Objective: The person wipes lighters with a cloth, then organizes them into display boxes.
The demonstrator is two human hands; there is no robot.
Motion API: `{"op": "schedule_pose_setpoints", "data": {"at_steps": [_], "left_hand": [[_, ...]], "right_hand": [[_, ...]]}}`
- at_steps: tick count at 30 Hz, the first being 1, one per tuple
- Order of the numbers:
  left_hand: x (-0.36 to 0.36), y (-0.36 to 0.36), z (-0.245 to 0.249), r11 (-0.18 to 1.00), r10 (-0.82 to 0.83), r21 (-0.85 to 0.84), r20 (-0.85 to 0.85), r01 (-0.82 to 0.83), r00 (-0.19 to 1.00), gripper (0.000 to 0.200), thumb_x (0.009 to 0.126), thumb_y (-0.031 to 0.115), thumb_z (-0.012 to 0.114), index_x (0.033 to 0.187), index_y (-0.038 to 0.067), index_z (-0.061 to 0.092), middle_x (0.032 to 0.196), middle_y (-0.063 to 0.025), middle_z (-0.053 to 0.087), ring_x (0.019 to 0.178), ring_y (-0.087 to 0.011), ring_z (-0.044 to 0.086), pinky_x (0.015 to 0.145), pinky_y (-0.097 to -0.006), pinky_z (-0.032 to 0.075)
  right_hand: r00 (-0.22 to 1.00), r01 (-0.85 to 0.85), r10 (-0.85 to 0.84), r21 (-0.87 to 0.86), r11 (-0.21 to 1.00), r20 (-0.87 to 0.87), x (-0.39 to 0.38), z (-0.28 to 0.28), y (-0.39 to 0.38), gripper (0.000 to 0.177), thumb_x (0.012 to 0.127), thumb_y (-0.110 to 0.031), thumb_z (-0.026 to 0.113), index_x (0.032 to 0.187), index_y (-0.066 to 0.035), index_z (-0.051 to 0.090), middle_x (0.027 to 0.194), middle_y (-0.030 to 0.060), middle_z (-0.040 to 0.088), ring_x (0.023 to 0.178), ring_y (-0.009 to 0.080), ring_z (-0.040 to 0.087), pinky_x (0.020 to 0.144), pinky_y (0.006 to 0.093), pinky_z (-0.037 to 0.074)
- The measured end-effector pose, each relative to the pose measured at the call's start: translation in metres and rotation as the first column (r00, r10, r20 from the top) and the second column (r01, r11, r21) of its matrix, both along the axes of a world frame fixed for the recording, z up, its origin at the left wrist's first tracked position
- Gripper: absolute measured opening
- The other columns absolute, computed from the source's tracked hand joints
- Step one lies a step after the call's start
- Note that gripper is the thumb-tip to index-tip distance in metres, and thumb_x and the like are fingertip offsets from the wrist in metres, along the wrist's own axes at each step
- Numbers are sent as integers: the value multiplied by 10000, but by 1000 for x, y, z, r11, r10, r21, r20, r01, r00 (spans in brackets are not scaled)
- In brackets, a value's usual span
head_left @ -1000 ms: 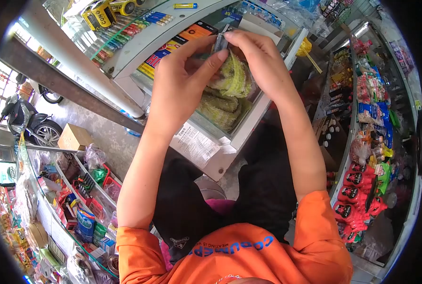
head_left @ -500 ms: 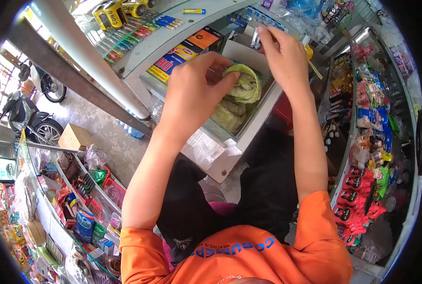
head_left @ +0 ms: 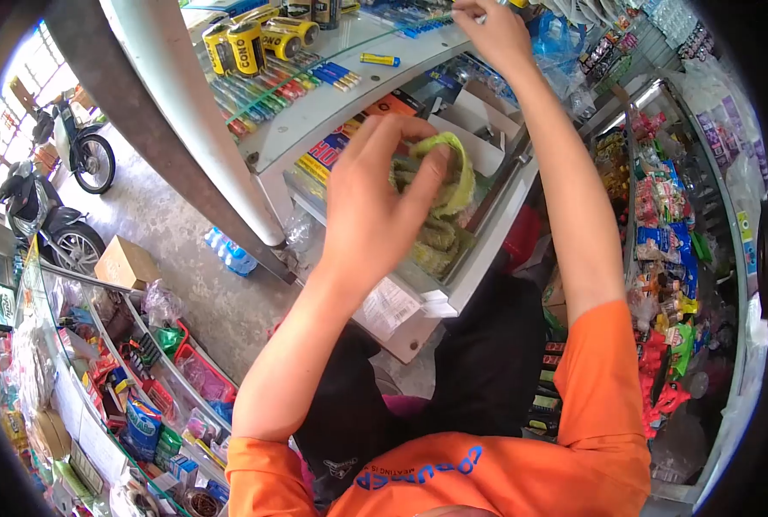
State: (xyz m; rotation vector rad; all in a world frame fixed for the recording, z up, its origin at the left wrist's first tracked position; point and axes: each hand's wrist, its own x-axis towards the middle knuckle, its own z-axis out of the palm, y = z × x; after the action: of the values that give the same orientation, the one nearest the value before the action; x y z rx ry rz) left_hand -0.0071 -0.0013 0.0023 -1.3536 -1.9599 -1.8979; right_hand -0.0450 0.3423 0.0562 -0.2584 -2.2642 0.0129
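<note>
near end: orange shirt (head_left: 453, 474), both arms reach forward over a glass display case (head_left: 453, 297). white printed label (head_left: 388, 306) is stuck on the case's near face.

left hand (head_left: 375, 198) is over the open case, thumb and fingers (head_left: 427, 185) pinching a yellow-green scrub pad (head_left: 454, 168). the pad is lifted, crumpled, just above a stack of same-type pads (head_left: 440, 241) inside the case compartment. it's too crumpled to tell whether it touches the stack.

just beyond the stack: open white carton (head_left: 478, 146) in the same case, orange-blue boxes (head_left: 349, 138) beside it under the glass.

above: glass top surface (head_left: 315, 108) carrying a row of pens (head_left: 267, 86), yellow-black batteries (head_left: 246, 43) and one loose blue-yellow cell (head_left: 379, 59).

right hand (head_left: 487, 26) is extended to the far end of that surface, at the frame's top edge. fingers bunched together; cannot tell what they hold, if anything.

left side, on the floor: water bottles (head_left: 229, 254), cardboard box (head_left: 125, 263), motorbike (head_left: 48, 224) further out. right: shelves of packaged goods (head_left: 668, 241).
</note>
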Motion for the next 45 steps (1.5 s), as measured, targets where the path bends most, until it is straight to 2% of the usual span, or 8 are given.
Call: {"op": "schedule_pose_setpoints", "data": {"at_steps": [4, 6, 17, 18, 19, 21, 36, 45], "left_hand": [[4, 1, 3, 998, -60, 22, 55, 59, 997, 254, 972, 158, 756, 1141, -25, 709, 1060, -147, 725, 984, -252, 699, 916, -358, 538], [4, 0, 4, 997, -81, 10, 85, 80, 993, 252, 969, 161, 763, 1133, -24, 713, 1058, -147, 725, 979, -256, 698, 918, -356, 539], [-7, -2, -1, 996, -16, 85, -62, 22, 998, 234, 933, 158, 790, 1109, 14, 735, 1209, -172, 686, 1129, -315, 685, 999, -399, 530], [-7, -3, -2, 997, 6, 80, -63, -1, 998, 234, 933, 158, 790, 1109, 14, 735, 1209, -172, 686, 1129, -315, 685, 999, -399, 530], [-6, -2, -3, 993, 45, 114, -82, -36, 996, 236, 929, 162, 796, 1115, 26, 746, 1265, -181, 667, 1172, -329, 671, 1022, -407, 522], [-5, -6, -2, 987, 71, 146, -82, -59, 994, 247, 914, 167, 815, 1128, 52, 770, 1375, -204, 618, 1250, -366, 644, 1069, -424, 506], [0, -2, -1, 976, -185, -69, 230, 205, 956, 239, 975, 95, 785, 1182, -4, 717, 1039, -79, 774, 949, -112, 719, 853, -297, 576], [-13, 2, -7, 950, -214, 311, 548, 40, 808, 298, 1052, 102, 672, 1287, -79, 646, 1079, -84, 746, 949, -97, 692, 833, -259, 563]], "right_hand": [[919, 297, -199, -267, 917, 340, -44, 39, -33, 370, 983, -237, 695, 1289, -30, 712, 1225, 195, 754, 1039, 357, 729, 892, 501, 574], [933, 232, -300, 301, 925, 201, -81, 15, 10, 417, 953, -260, 712, 1305, -35, 710, 1227, 215, 748, 1116, 375, 711, 968, 518, 559], [996, 53, -39, -184, 981, 79, -26, 56, -53, 280, 1011, -219, 663, 1129, 8, 777, 1025, 174, 775, 916, 341, 737, 851, 479, 575], [996, -48, 35, 169, 984, 81, -42, 24, 31, 335, 1006, -351, 681, 1169, -67, 752, 960, 152, 782, 916, 326, 760, 837, 416, 595], [947, 10, 130, -432, 902, 294, 27, 72, -104, 406, 1061, -244, 642, 1401, -23, 673, 1335, 199, 698, 1164, 356, 692, 976, 488, 544], [847, -355, 496, -491, 795, 192, 60, 43, -96, 290, 1050, -194, 665, 1310, -72, 704, 958, 26, 747, 943, 114, 691, 898, 270, 528], [810, -522, 495, -771, 366, -314, 145, -36, -179, 336, 1034, -26, 673, 1363, -58, 611, 1110, 71, 753, 1008, 128, 712, 901, 299, 553], [893, -449, 446, -45, 892, -57, 141, -48, -229, 526, 973, -172, 718, 1461, -31, 580, 1417, 170, 616, 1313, 337, 593, 1118, 496, 434]]}}
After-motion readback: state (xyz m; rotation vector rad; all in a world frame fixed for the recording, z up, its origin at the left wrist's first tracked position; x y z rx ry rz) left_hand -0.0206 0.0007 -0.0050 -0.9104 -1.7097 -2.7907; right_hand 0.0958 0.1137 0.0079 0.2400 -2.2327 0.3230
